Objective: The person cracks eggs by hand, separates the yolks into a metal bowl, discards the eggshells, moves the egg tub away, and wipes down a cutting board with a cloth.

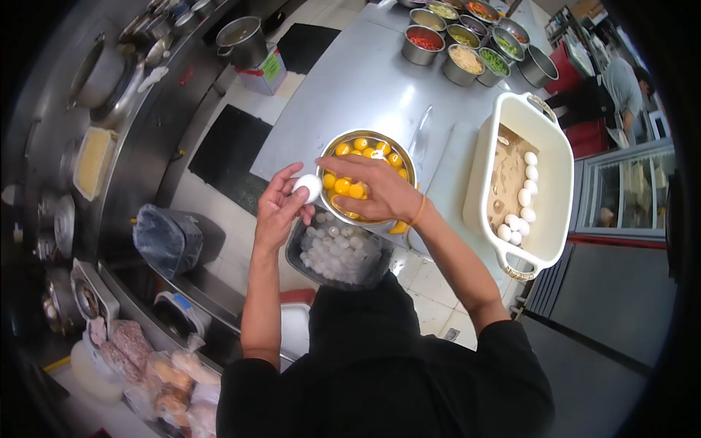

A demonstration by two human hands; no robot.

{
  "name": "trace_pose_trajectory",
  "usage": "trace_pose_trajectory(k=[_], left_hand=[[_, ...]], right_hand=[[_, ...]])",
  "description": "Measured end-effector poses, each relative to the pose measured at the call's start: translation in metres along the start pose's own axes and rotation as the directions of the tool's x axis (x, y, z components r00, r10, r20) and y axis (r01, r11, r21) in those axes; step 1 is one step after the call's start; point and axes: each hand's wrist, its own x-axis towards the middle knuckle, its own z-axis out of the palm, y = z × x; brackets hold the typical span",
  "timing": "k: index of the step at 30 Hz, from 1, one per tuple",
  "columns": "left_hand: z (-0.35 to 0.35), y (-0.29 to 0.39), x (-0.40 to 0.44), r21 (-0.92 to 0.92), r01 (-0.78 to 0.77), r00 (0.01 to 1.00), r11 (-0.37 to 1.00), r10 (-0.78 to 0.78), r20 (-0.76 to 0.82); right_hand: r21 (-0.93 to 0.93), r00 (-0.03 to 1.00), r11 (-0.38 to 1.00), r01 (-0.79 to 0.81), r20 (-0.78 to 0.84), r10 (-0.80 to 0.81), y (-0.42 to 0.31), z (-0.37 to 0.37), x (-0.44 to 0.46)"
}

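A white egg (307,188) is gripped in the fingers of my left hand (280,204), just left of the metal bowl (414,166). Several orange-yellow yolks (361,144) lie in that bowl. My right hand (374,184) reaches over it with fingers stretched out and the palm turned down, hiding part of the contents. Below the bowl, at the table edge, a dark bin (292,252) holds many white eggshells (339,252). To the right, a white tub (478,175) contains several whole eggs (525,197) on a brown, wet-looking bottom.
On the steel table (328,87), metal pans of cut vegetables (423,44) stand at the far end, and a knife (423,128) lies behind the bowl. A lined trash bin (168,237) stands at left. Another person (621,91) is at the upper right, near a glass-front fridge (621,193).
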Motion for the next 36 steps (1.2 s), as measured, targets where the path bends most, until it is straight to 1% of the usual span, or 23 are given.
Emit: trace_pose_trajectory(k=[3, 4, 7, 8, 10, 13, 15, 16, 19, 21, 24, 25, 27, 28, 30, 31, 33, 34, 36], left_hand=[[0.01, 0.006, 0.017, 0.018, 0.055, 0.99, 0.998, -0.057, 0.127], [0.016, 0.009, 0.021, 0.026, 0.071, 0.987, 0.997, -0.074, 0.144], [0.026, 0.014, 0.035, 0.067, 0.071, 0.973, 0.995, -0.084, 0.214], [0.031, 0.014, 0.036, 0.095, 0.044, 0.971, 0.994, -0.065, 0.23], [0.034, 0.003, 0.044, 0.149, 0.011, 0.974, 0.989, -0.045, 0.223], [0.038, -0.001, 0.051, 0.221, 0.005, 0.978, 0.975, -0.05, 0.202], [0.041, -0.008, 0.056, 0.277, -0.017, 0.984, 0.961, -0.033, 0.177], [0.043, -0.012, 0.057, 0.299, -0.024, 0.988, 0.954, -0.023, 0.152], [0.052, -0.019, 0.06, 0.367, -0.048, 0.996, 0.929, 0.016, 0.088], [0.059, -0.022, 0.061, 0.41, -0.069, 0.997, 0.909, 0.049, 0.058], [0.067, -0.022, 0.063, 0.443, -0.035, 0.999, 0.896, 0.041, -0.005], [0.064, -0.025, 0.065, 0.464, -0.065, 0.998, 0.884, 0.066, 0.015], [0.056, -0.032, 0.07, 0.501, -0.124, 0.992, 0.857, 0.113, 0.053], [0.053, -0.031, 0.071, 0.592, -0.209, 0.978, 0.778, 0.181, 0.107], [0.052, -0.024, 0.073, 0.73, -0.368, 0.927, 0.576, 0.293, 0.235], [0.055, -0.02, 0.07, 0.801, -0.37, 0.918, 0.471, 0.317, 0.238], [0.062, -0.01, 0.058, 0.904, -0.35, 0.898, 0.244, 0.364, 0.249], [0.063, -0.008, 0.053, 0.892, -0.349, 0.895, 0.288, 0.386, 0.225], [0.063, -0.004, 0.044, 0.861, -0.347, 0.888, 0.371, 0.426, 0.174]], right_hand=[[0.065, 0.959, 0.992, -0.104, 0.273, 0.083, 0.004, -0.019, 0.019], [0.047, 0.968, 0.996, -0.079, 0.242, 0.065, 0.008, -0.02, 0.02], [0.115, 0.98, 0.988, -0.101, 0.184, 0.079, 0.014, -0.03, 0.017], [0.104, 0.988, 0.991, -0.08, 0.137, 0.065, 0.019, -0.03, 0.015], [0.081, 0.998, 0.996, -0.044, 0.041, 0.041, 0.029, -0.026, 0.007], [0.085, 0.996, 0.993, -0.081, -0.013, 0.083, 0.036, -0.024, -0.002], [0.041, 0.996, 0.997, -0.072, -0.05, 0.074, 0.04, -0.022, -0.006], [0.02, 0.996, 0.998, -0.067, -0.065, 0.068, 0.042, -0.021, -0.007], [0.008, 0.989, 0.99, -0.142, -0.033, 0.142, 0.047, -0.022, -0.01], [0.019, 0.989, 0.992, -0.123, -0.077, 0.124, 0.05, -0.019, -0.012], [0.0, 0.988, 0.993, -0.119, -0.098, 0.118, 0.054, -0.016, -0.014], [-0.013, 0.988, 0.993, -0.121, -0.098, 0.119, 0.056, -0.016, -0.015], [-0.059, 0.99, 0.996, -0.062, -0.126, 0.054, 0.062, -0.017, -0.016], [-0.082, 0.99, 0.996, -0.034, -0.139, 0.022, 0.064, -0.018, -0.016], [-0.24, 0.997, 0.968, -0.074, -0.048, 0.064, 0.066, -0.03, -0.017], [-0.318, 0.996, 0.944, -0.088, -0.004, 0.092, 0.065, -0.035, -0.018], [-0.445, 0.978, 0.872, -0.205, -0.062, 0.198, 0.062, -0.036, -0.021], [-0.503, 0.965, 0.825, -0.257, -0.093, 0.244, 0.059, -0.037, -0.022], [-0.413, 0.95, 0.857, -0.309, -0.187, 0.252, 0.041, -0.044, -0.029]])
